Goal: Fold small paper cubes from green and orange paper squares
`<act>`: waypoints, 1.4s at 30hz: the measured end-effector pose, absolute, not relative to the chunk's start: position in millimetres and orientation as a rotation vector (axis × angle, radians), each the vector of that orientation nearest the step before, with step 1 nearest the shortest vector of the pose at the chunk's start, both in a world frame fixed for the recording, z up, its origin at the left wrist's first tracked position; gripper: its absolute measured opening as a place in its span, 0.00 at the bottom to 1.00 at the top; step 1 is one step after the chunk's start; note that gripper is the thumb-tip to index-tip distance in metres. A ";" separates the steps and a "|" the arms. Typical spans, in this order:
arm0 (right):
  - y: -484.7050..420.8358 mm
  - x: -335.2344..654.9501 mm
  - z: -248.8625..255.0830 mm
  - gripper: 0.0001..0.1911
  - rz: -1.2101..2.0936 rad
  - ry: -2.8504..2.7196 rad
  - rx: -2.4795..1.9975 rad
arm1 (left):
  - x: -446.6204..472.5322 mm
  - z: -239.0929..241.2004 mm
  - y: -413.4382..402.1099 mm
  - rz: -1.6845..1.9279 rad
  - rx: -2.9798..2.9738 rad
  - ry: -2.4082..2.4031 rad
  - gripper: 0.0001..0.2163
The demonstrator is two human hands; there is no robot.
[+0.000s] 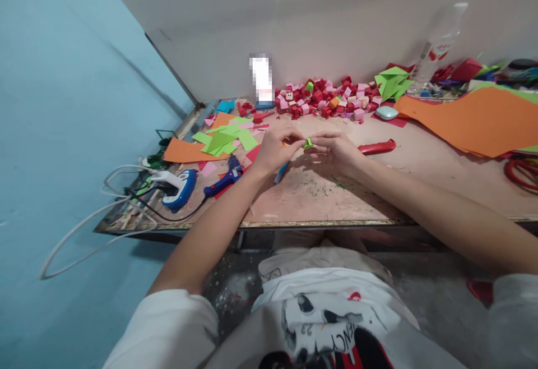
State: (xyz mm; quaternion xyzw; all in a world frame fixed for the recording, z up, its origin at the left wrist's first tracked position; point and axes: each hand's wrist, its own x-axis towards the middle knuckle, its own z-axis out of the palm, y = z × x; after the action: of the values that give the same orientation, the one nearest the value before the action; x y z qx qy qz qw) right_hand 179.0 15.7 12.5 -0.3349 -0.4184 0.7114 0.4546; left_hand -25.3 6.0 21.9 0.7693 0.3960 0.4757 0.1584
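A small folded piece of green paper [308, 143] is pinched between both my hands over the middle of the worn table [378, 189]. My left hand [277, 147] has its fingers closed on the paper's left side. My right hand [338, 149] grips it from the right with curled fingers. Beneath my left hand lies a blue pen-like stick [281, 171]. Just right of my right hand lies a red knife-shaped tool [377, 147].
Several small red and pink folded paper cubes [323, 100] are piled at the back. Green and orange paper scraps [221, 140], a blue glue gun [222, 180] and cables lie left. A large orange sheet [474, 119], green folds [393, 83], a clear bottle [437, 44] and red scissors [521, 173] sit right.
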 end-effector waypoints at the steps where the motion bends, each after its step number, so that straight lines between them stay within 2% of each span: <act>1: 15.8 179.1 12.7 0.05 1.756 -1.036 -0.830 | -25.1 22.0 6.0 1.358 2.190 1.142 0.02; 11: 13.1 178.9 14.5 0.06 1.758 -1.058 -0.862 | -28.0 21.0 7.8 1.161 2.434 1.256 0.09; 20: 17.0 179.5 5.8 0.06 1.777 -1.131 -0.817 | -29.2 22.8 6.3 1.106 2.562 1.277 0.07; 33: 7.1 176.6 14.4 0.06 1.824 -1.123 -0.800 | -31.9 23.5 4.7 1.141 2.533 1.229 0.12; 42: 12.5 175.8 6.1 0.10 1.790 -1.134 -0.800 | -31.0 18.6 10.9 1.113 2.608 1.187 0.11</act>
State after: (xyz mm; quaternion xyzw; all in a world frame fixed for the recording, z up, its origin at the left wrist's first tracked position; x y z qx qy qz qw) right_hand 175.8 12.5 6.1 -0.3197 -0.4533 0.7156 0.4246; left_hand -31.0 10.9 18.6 0.8479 0.3858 0.3620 0.0338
